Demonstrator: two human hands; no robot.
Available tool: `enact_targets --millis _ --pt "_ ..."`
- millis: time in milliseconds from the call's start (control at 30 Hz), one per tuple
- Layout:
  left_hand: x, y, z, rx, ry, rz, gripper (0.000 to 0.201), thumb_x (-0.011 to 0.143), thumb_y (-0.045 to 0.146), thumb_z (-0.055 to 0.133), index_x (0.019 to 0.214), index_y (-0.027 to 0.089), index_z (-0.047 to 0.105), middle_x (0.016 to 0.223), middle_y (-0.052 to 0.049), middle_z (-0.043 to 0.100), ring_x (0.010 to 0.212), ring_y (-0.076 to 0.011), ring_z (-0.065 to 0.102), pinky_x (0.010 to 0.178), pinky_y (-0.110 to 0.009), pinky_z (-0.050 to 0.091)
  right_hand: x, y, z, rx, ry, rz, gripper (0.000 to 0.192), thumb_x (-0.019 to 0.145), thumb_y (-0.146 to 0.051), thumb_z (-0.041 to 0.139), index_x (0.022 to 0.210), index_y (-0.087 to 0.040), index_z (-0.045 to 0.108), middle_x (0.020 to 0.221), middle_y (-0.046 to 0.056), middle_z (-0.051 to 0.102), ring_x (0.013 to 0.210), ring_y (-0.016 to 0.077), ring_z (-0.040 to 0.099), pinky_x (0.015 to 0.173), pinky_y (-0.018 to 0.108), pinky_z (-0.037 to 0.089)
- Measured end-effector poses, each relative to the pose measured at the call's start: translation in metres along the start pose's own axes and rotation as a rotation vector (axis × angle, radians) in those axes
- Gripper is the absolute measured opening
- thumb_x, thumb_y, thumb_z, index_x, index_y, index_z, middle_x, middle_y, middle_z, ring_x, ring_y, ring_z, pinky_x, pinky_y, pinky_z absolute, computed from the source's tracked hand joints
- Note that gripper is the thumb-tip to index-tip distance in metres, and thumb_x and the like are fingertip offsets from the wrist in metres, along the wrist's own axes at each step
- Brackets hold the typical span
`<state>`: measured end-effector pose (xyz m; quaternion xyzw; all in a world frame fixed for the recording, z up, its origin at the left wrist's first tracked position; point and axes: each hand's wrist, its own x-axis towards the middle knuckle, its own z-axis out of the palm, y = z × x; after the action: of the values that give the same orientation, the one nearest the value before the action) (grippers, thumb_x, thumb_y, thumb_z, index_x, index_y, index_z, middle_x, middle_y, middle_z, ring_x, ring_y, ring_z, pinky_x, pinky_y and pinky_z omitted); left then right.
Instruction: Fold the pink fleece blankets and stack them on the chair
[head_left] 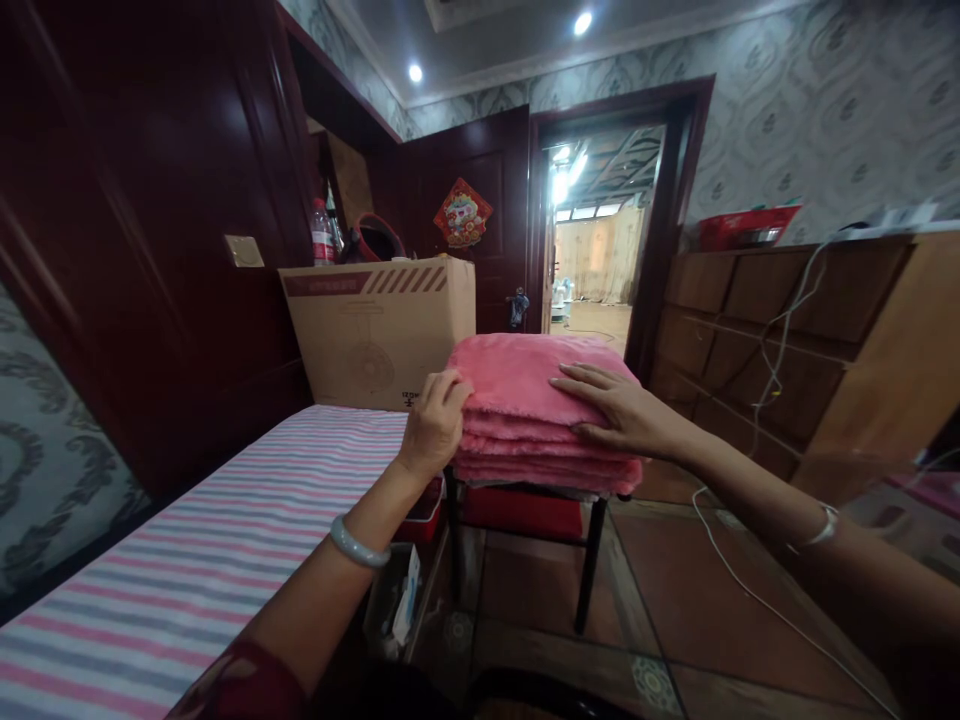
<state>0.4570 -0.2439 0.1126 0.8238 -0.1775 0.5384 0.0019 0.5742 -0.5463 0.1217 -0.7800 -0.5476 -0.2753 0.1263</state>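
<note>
Careful: your left hand [435, 425] pinches the folded pink blanket's [536, 410] near-left edge, your right hand [619, 405] lies flat and open on top. The stack overhangs the small stool [592, 560] beside the bed [247, 530]; an uneven pull could slide it off.

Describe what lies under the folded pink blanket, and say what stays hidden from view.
The folded pink blanket rests on a black-legged stool with a red seat edge showing. The left hand grips its side; the right hand lies flat on top. The seat surface itself is covered.
</note>
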Motion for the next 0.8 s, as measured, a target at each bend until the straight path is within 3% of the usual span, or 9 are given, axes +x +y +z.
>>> enact_targets --millis 67,167,333,600,700,800 --pt "-0.005 0.000 -0.001 0.041 -0.007 0.041 0.031 0.085 -0.001 0.044 0.100 0.018 0.063 0.105 -0.010 0.061 0.099 -0.0236 0.055 0.088 -0.039 0.050 -0.001 0.000 0.000 -0.003 0.002 -0.009 0.066 0.092 -0.046 0.056 0.152 -0.024 0.042 0.158 0.013 0.037 0.145 0.0357 0.035 0.115 0.060 0.034" --pt "-0.014 -0.002 -0.003 0.066 -0.114 0.066 0.030 0.083 0.000 0.048 0.100 0.018 0.064 0.103 -0.010 0.062 0.095 -0.0241 0.055 0.082 -0.038 0.050 -0.001 -0.001 -0.002 -0.006 -0.006 -0.012 0.065 0.093 -0.050 0.055 0.152 -0.024 0.043 0.158 0.013 0.037 0.145 0.0356 0.034 0.115 0.060 0.034" --pt "-0.021 -0.005 -0.015 0.029 -0.124 0.052 0.034 0.083 0.008 0.054 0.114 0.018 0.062 0.115 -0.012 0.060 0.106 -0.0269 0.054 0.089 -0.042 0.049 0.000 -0.005 -0.006 -0.017 -0.012 -0.002 0.069 0.093 -0.060 0.054 0.151 -0.024 0.044 0.158 0.013 0.038 0.145 0.0358 0.034 0.116 0.061 0.032" --pt "-0.020 -0.003 -0.028 -0.003 -0.144 0.068 0.038 0.083 0.012 0.057 0.120 0.016 0.059 0.121 -0.014 0.060 0.110 -0.0284 0.054 0.092 -0.044 0.049 0.005 -0.008 -0.010 -0.054 -0.012 -0.016 0.071 0.092 -0.062 0.053 0.152 -0.027 0.040 0.158 0.011 0.038 0.146 0.0361 0.032 0.114 0.064 0.032" --pt "-0.028 -0.005 -0.039 0.010 -0.132 0.057 0.037 0.084 0.013 0.057 0.121 0.014 0.058 0.122 -0.015 0.059 0.112 -0.0292 0.054 0.094 -0.044 0.049 0.005 -0.021 -0.013 -0.070 0.046 -0.045 0.065 0.094 -0.058 0.054 0.149 -0.025 0.045 0.156 0.013 0.041 0.146 0.0363 0.032 0.113 0.064 0.032" --pt "-0.044 -0.011 -0.057 0.032 -0.127 0.017 0.035 0.086 0.013 0.055 0.121 0.014 0.059 0.121 -0.015 0.059 0.112 -0.0286 0.055 0.096 -0.045 0.048 0.007 -0.051 -0.012 -0.055 0.154 -0.076 0.053 0.097 -0.045 0.053 0.145 -0.026 0.050 0.152 0.012 0.047 0.143 0.0345 0.037 0.111 0.062 0.035"
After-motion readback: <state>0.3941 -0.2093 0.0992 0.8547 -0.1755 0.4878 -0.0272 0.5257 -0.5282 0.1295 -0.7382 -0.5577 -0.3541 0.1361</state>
